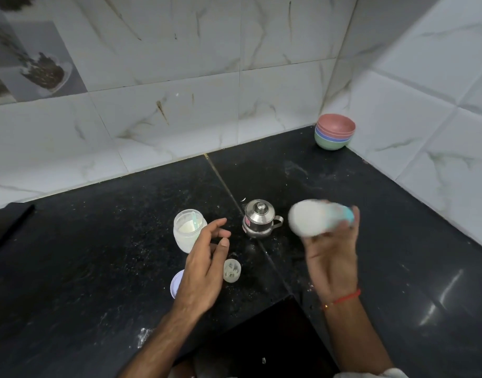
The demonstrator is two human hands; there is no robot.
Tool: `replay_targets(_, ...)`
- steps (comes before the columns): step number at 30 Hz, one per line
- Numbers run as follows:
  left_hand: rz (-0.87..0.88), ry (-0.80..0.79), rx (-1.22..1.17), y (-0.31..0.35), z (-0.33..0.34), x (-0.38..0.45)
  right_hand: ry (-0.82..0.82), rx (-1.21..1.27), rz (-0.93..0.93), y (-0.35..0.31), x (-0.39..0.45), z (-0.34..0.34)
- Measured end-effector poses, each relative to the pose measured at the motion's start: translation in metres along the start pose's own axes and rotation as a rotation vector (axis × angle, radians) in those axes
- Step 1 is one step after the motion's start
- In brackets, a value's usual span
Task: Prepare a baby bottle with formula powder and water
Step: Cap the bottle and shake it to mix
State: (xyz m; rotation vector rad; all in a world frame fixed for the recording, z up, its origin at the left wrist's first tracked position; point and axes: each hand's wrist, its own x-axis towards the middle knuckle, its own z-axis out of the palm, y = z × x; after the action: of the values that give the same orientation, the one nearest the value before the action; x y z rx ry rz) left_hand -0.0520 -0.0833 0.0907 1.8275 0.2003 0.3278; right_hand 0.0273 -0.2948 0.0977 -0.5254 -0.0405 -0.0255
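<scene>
My right hand [333,257] grips a baby bottle [313,221] with a teal collar, held tilted sideways above the black counter; it is motion-blurred and looks milky white. My left hand [204,266] hovers open, fingers spread, holding nothing. Just beyond its fingers stands an open frosted jar [186,230] of white formula powder with a pale green scoop inside. A small clear bottle cap [232,270] lies on the counter beside my left hand. A small steel lidded pot [259,219] with a handle stands between the jar and the bottle.
A white round lid [175,285] lies partly under my left wrist. Stacked coloured bowls [334,131] sit in the far right corner against the tiled wall. White powder specks dot the black counter [98,255]. A dark recess [261,336] opens at the counter's near edge.
</scene>
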Motion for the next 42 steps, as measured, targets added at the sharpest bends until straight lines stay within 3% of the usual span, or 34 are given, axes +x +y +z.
replay_targets(2, -0.012, -0.002, 0.011, -0.002, -0.001, -0.001, 0.050, 0.251, 0.001, -0.005, 0.006, -0.005)
replay_targets(3, -0.015, -0.004, 0.014, -0.002, -0.001, -0.001, 0.026, 0.208, 0.010, -0.004, 0.006, -0.006)
replay_targets(5, -0.019, -0.010, 0.011, -0.003, 0.001, -0.001, -0.110, -0.159, 0.043, -0.001, 0.002, -0.005)
replay_targets(7, -0.016, -0.017, 0.010, -0.002, 0.004, 0.000, -0.346, -0.643, 0.129, 0.005, -0.006, -0.007)
replay_targets(9, -0.006, -0.026, 0.014, -0.001, 0.006, 0.001, -0.457, -0.815, 0.209, 0.011, -0.011, -0.007)
replay_targets(11, -0.004, -0.031, 0.005, 0.001, 0.006, 0.003, -0.322, -0.615, 0.154, 0.011, -0.012, 0.000)
replay_targets(15, -0.012, -0.011, -0.004, 0.000, 0.004, 0.005, 0.101, 0.185, 0.026, 0.003, 0.002, 0.002)
replay_targets(17, -0.011, -0.010, 0.001, -0.002, 0.004, 0.005, 0.156, 0.325, 0.061, 0.007, 0.001, 0.003)
replay_targets(18, -0.008, -0.009, 0.004, -0.003, 0.004, 0.005, 0.119, 0.262, 0.082, 0.012, -0.003, 0.005)
replay_targets(20, -0.006, -0.007, 0.009, -0.003, 0.006, 0.006, -0.053, -0.098, 0.106, 0.015, -0.008, 0.004)
replay_targets(23, -0.007, -0.010, 0.014, -0.002, 0.007, 0.007, -0.513, -1.054, 0.122, 0.010, -0.010, 0.001)
replay_targets(24, -0.002, -0.011, 0.019, -0.001, 0.006, 0.008, -0.623, -1.230, 0.142, 0.009, -0.009, 0.001)
replay_targets(25, 0.001, -0.011, 0.022, -0.002, 0.005, 0.008, -0.644, -1.248, 0.147, 0.008, -0.010, 0.002)
replay_targets(27, 0.001, -0.005, 0.019, -0.003, 0.003, 0.009, -0.407, -0.912, 0.057, 0.007, -0.011, 0.008)
replay_targets(30, -0.006, 0.008, 0.022, -0.004, 0.001, 0.009, 0.032, -0.164, -0.008, 0.007, -0.003, 0.005)
replay_targets(32, -0.012, 0.004, 0.019, -0.005, 0.001, 0.008, 0.119, 0.064, -0.006, 0.008, 0.002, 0.003)
replay_targets(34, -0.009, -0.002, 0.014, -0.004, 0.001, 0.008, 0.040, -0.157, -0.012, 0.007, -0.001, 0.005)
replay_targets(36, -0.006, 0.004, 0.017, -0.004, 0.000, 0.009, -0.294, -0.742, -0.008, 0.009, -0.003, 0.005)
replay_targets(38, -0.007, -0.002, 0.020, -0.004, 0.003, 0.011, -0.660, -1.234, 0.164, 0.010, -0.006, 0.006)
replay_targets(40, -0.001, -0.013, 0.015, -0.002, 0.005, 0.010, -0.709, -1.229, 0.244, 0.013, -0.007, 0.006)
replay_targets(42, 0.008, -0.018, 0.005, 0.000, 0.006, 0.010, -0.461, -0.943, 0.112, 0.012, -0.008, 0.012)
